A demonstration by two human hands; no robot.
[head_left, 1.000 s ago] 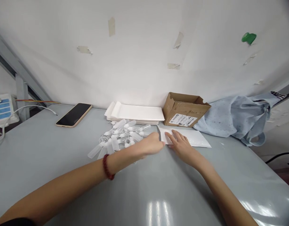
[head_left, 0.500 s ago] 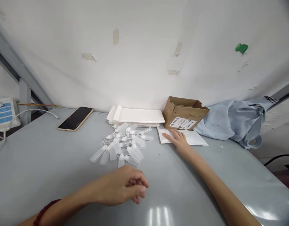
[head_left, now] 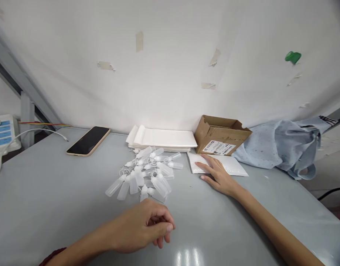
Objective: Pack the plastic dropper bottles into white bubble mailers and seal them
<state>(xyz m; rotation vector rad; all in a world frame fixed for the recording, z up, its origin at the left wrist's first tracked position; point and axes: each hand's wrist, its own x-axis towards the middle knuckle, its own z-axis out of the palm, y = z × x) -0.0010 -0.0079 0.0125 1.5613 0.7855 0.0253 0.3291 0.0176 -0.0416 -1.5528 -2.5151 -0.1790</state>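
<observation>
Bottles (head_left: 144,176) lie between phone (head_left: 88,140) and box (head_left: 221,139)

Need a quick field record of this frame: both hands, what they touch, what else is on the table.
left hand: fingers curled to thumb, low over the table, just in front of the bottle pile; anything inside is hidden
right hand: open, flat, fingers on the white pouch
bottle pile: small clear bottles in a loose heap
white bag stack: by the wall, behind the pile
cardboard box: open, behind the pouch
phone: dark screen, far left
blue cloth bag: right of the box
</observation>
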